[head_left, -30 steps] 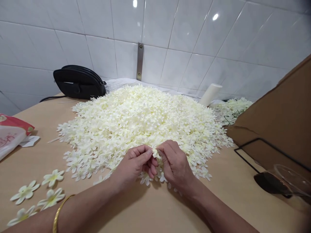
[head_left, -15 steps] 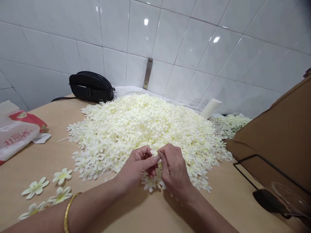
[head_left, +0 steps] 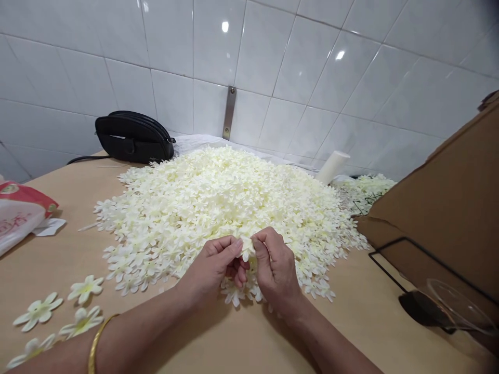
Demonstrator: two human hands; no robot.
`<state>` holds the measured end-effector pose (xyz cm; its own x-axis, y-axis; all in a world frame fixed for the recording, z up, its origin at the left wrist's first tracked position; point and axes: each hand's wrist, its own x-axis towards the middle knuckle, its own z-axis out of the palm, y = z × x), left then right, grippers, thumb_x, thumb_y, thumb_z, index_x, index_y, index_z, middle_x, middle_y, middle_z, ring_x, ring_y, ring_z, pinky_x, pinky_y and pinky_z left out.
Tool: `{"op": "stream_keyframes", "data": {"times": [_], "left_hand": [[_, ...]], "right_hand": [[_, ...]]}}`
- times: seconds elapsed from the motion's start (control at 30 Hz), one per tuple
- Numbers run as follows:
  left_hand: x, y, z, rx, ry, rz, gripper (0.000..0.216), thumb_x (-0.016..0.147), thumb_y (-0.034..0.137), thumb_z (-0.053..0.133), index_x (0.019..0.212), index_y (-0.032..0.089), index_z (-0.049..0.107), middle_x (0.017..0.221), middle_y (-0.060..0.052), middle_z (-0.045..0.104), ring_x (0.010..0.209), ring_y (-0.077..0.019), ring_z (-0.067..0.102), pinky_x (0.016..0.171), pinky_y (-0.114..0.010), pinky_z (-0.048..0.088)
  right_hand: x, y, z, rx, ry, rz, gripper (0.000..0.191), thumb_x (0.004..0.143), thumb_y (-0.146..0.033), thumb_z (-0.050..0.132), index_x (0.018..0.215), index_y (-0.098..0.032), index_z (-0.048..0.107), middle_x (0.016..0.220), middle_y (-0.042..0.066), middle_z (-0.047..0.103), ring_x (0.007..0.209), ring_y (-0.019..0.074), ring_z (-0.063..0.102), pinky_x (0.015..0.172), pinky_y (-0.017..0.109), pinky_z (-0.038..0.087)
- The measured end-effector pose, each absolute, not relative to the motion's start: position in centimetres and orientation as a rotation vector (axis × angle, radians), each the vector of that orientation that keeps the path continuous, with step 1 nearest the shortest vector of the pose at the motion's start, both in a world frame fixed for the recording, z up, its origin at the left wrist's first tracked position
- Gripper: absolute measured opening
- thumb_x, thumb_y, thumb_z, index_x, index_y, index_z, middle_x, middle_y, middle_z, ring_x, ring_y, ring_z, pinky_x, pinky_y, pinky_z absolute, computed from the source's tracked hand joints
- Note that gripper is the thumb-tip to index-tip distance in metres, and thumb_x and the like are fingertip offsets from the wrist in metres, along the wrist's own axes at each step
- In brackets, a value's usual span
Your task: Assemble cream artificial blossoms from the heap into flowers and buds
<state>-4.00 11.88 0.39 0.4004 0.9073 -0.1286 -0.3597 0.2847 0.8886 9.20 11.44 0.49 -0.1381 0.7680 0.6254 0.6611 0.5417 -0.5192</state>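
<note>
A big heap of cream fabric flower petals (head_left: 218, 202) covers the middle of the tan table (head_left: 241, 337). At its near edge my left hand (head_left: 212, 270) and my right hand (head_left: 275, 272) meet, fingertips pinched together on one small cream petal piece (head_left: 246, 248) held between them. A gold bangle (head_left: 94, 345) rings my left wrist. Several separate flowers (head_left: 83, 288) lie flat on the table at the lower left.
A black pouch (head_left: 132, 136) sits by the tiled wall. A red and white packet (head_left: 19, 215) lies at the left edge. A brown cardboard box (head_left: 444, 208), a black wire frame (head_left: 409, 259) and a clear cup (head_left: 456, 311) crowd the right. A white cylinder (head_left: 331, 166) leans behind the heap.
Both hands stay pinched on the petal piece with only small finger shifts. The camera view has swung slightly left since half a second ago.
</note>
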Motion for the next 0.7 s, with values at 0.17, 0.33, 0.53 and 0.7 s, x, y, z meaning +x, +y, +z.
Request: {"op": "stream_keyframes", "data": {"times": [0.17,0.33,0.53,0.7], "left_hand": [[-4.2,11.6,0.5,0.966,0.737,0.948,0.026,0.078,0.034,0.055,0.061,0.014,0.053,0.048,-0.001,0.057,0.042,-0.0077,0.051,0.046,-0.019,0.039],[-4.1,11.3,1.1,0.960,0.767,0.956,0.023,0.076,0.030,0.057,0.060,0.014,0.052,0.049,0.000,0.056,0.045,-0.0089,0.053,0.049,-0.020,0.042],[-4.0,11.4,1.3,0.775,0.723,0.958,0.022,0.072,0.025,0.060,0.058,0.015,0.046,0.046,0.002,0.053,0.047,-0.0105,0.056,0.047,-0.019,0.043],[-4.0,11.1,1.8,0.692,0.717,0.952,0.012,0.068,0.019,0.060,0.067,0.016,0.048,0.051,0.001,0.055,0.046,-0.0109,0.056,0.044,-0.019,0.043]], "right_hand": [[9.4,11.4,0.7,-1.156,-1.813,0.206,0.019,0.087,-0.020,0.034,0.069,-0.019,0.041,0.064,-0.001,0.043,0.061,0.0126,0.042,0.061,0.027,0.034],[9.4,11.6,0.7,-1.141,-1.808,0.225,0.017,0.086,-0.018,0.035,0.071,-0.019,0.043,0.065,-0.001,0.044,0.061,0.0122,0.042,0.063,0.027,0.034],[9.5,11.5,0.9,-1.154,-1.787,0.240,0.016,0.086,-0.018,0.036,0.073,-0.019,0.045,0.067,-0.001,0.045,0.062,0.0126,0.043,0.062,0.027,0.034],[10.0,11.4,1.4,-1.184,-1.650,0.476,0.018,0.086,-0.023,0.037,0.071,-0.019,0.044,0.063,-0.003,0.042,0.059,0.0109,0.041,0.057,0.024,0.034]]}}
